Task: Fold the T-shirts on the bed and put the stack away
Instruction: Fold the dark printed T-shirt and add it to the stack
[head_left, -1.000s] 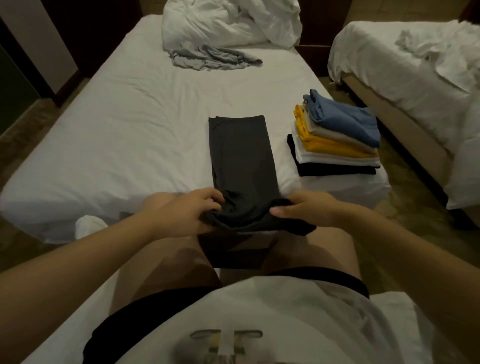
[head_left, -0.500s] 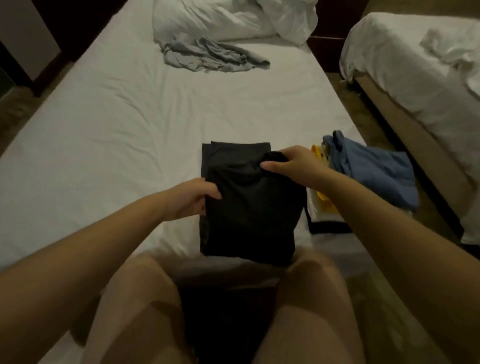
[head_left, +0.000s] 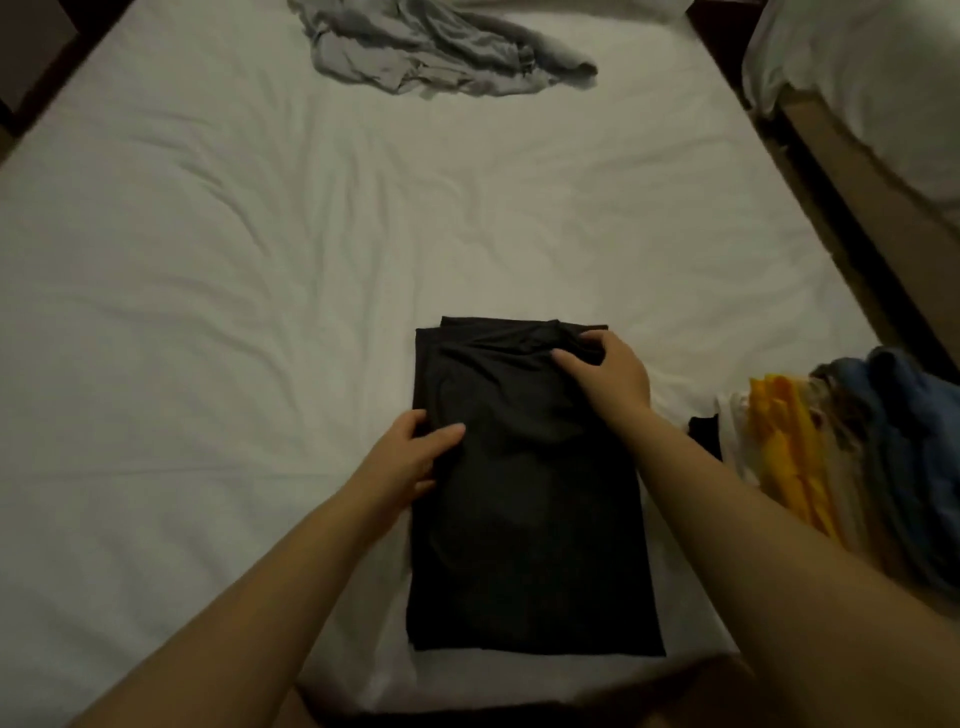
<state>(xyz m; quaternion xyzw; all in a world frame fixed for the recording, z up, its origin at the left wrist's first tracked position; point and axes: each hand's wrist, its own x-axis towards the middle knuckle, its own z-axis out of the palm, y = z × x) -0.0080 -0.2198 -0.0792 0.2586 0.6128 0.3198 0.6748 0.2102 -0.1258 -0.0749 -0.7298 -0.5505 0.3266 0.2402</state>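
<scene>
A dark grey T-shirt (head_left: 530, 525) lies folded in half on the white bed (head_left: 208, 322), near the front edge. My right hand (head_left: 608, 371) holds the folded-over end at the shirt's far right corner, fingers curled into the cloth. My left hand (head_left: 415, 457) grips the shirt's left edge, thumb on top. A stack of folded T-shirts (head_left: 841, 452), black, white, yellow, beige and blue, sits at the bed's right edge. A crumpled grey T-shirt (head_left: 441, 57) lies at the far end.
A second bed (head_left: 862, 93) with white bedding stands to the right, across a narrow dark floor gap (head_left: 852, 239). Dark furniture shows at the top left corner (head_left: 31, 57).
Both hands carried the shirt's near end away from me and laid it over the far half. The camera tilted down and closer to the bed.
</scene>
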